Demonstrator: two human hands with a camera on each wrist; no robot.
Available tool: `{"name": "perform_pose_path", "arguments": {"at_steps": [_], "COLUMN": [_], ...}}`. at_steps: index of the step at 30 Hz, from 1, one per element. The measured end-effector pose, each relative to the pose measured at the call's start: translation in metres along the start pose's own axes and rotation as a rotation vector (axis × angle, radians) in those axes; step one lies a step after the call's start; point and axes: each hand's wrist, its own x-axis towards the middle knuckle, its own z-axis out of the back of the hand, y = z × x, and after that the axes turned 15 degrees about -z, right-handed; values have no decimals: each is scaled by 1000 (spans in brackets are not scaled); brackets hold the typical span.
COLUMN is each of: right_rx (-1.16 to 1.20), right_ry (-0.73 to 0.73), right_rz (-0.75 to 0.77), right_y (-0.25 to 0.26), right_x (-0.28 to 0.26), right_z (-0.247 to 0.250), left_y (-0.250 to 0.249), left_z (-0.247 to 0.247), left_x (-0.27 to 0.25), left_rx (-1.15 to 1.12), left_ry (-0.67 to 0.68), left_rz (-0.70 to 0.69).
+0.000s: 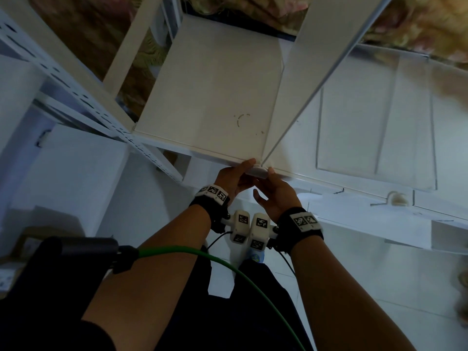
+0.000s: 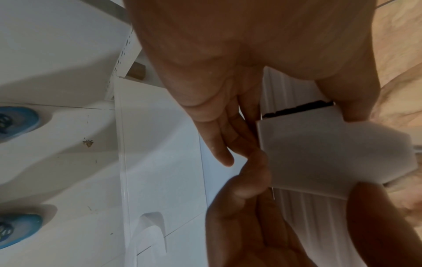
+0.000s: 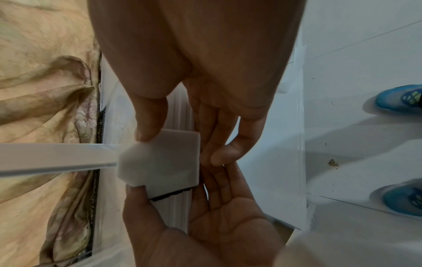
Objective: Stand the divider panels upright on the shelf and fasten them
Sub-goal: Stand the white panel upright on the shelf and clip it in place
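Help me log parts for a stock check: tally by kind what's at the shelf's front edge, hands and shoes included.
divider panel, upright: 1
white clip: 1
hands: 2, left hand and right hand
blue shoes: 2
Total: 6

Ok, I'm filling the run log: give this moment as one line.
step: fastening divider | left hand: pinches white clip | right hand: pinches same clip | divider panel: upright on shelf | clip: at front edge
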Motion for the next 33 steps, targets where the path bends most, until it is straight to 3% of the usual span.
{"name": "perform_pose_path", "arguments": {"at_steps": [21,25,29,33], "right_rx": [0,-66,-200,-297], "right_ry": [-22,-52,-206,-383], "right_rz": [10,11,-3,40], "right_y": [-10,-7,-2,5], "right_x": [-1,-6,-13,-18], "right_z": [-18,-19,-20,-20], "left_y": [-14,-24,-51,-78], "left_z": [14,14,15,13], "left_x": [2,-4,-9,-16], "left_rx": [22,162,500,596], "left_ry": [30,41,94,81], "left_rz": [34,34,48,-41]}}
